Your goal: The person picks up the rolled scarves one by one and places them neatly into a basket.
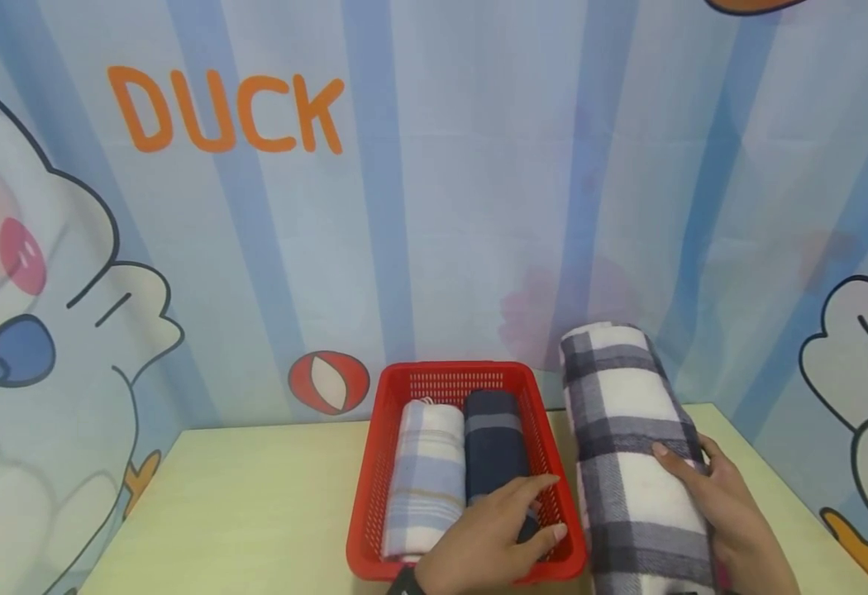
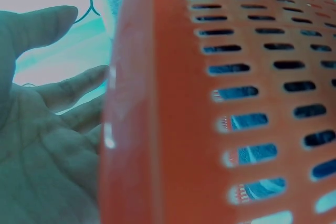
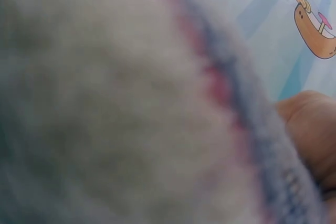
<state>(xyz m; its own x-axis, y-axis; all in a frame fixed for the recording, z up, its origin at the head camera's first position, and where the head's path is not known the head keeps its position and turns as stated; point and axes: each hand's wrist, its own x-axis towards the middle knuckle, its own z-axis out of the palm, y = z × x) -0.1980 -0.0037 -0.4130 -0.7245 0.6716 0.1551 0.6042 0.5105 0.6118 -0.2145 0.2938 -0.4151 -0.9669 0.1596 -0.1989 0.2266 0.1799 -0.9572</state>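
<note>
Plaid roll (image 1: 631, 479), long axis forward (slightly leftward), right hand (image 1: 735, 514) gripping, left hand (image 1: 488, 537) parted

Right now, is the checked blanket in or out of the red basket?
Out: the right hand holds the checked blanket to the right of the red basket; a pale cloth and a dark cloth lie inside.

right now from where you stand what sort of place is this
Probably a staged tabletop corner, perhaps in a home or studio: a pale yellow table, a cartoon backdrop lettered DUCK behind it, and a red basket holding cloths.
</note>
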